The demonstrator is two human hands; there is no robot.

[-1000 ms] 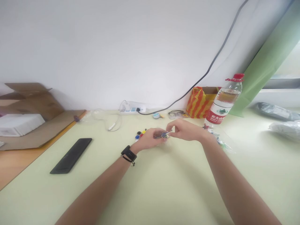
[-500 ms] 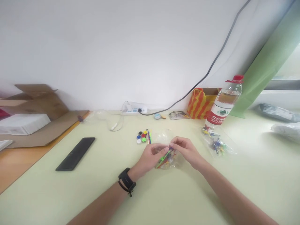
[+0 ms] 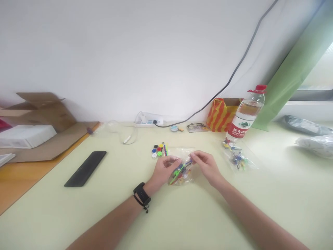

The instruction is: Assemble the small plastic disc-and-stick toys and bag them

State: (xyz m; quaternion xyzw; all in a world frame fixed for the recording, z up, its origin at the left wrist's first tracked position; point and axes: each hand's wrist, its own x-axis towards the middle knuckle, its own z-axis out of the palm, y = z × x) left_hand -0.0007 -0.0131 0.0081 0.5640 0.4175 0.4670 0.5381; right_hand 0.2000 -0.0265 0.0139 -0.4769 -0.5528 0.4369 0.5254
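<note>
Pale-green table (image 3: 182, 222): phone (image 3: 85, 168) left, buttons (image 3: 157, 151) and bottle (image 3: 244, 118) behind held bag (image 3: 182, 177).

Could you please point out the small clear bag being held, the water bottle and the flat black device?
small clear bag (image 3: 183, 177): head view, lower part.
water bottle (image 3: 240, 130): head view, red label.
flat black device (image 3: 85, 168): head view, middle of its face.

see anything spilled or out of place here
Nothing stands out. The left hand and right hand hold a clear bag of coloured parts; coloured discs sit clustered behind it; the water bottle stands upright, capped.
</note>
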